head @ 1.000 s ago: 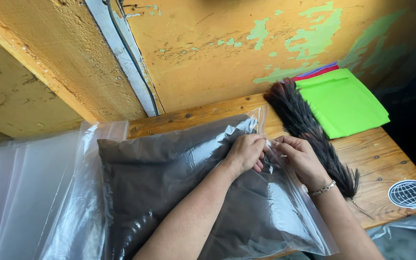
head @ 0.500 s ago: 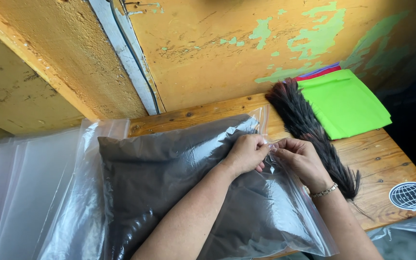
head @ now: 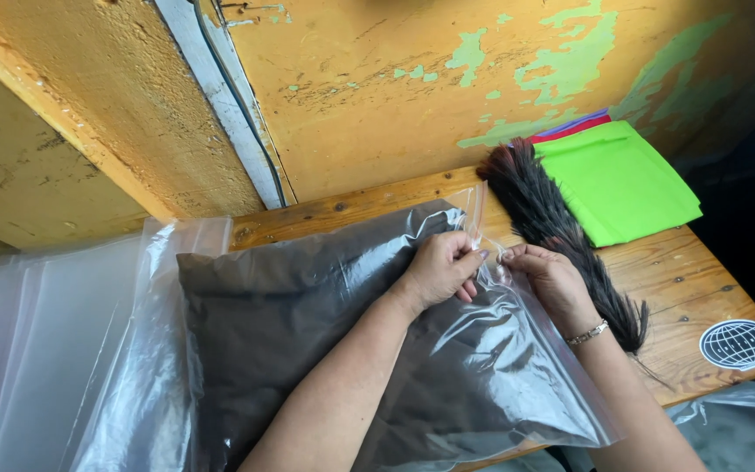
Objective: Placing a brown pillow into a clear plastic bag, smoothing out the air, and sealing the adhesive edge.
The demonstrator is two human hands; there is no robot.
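Left hand (head: 441,267) and right hand (head: 545,273) pinch clear bag (head: 482,367).

dark brown cloth (head: 290,323), green sheets (head: 626,179)

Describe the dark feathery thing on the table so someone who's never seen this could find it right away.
Start at the wooden table under the peeling yellow wall. Right of the clear plastic bag that both hands pinch, beside the right hand, lies the feather duster, running diagonally. It is the only shaggy, dark brown thing, unlike the flat bright green cloth next to it.
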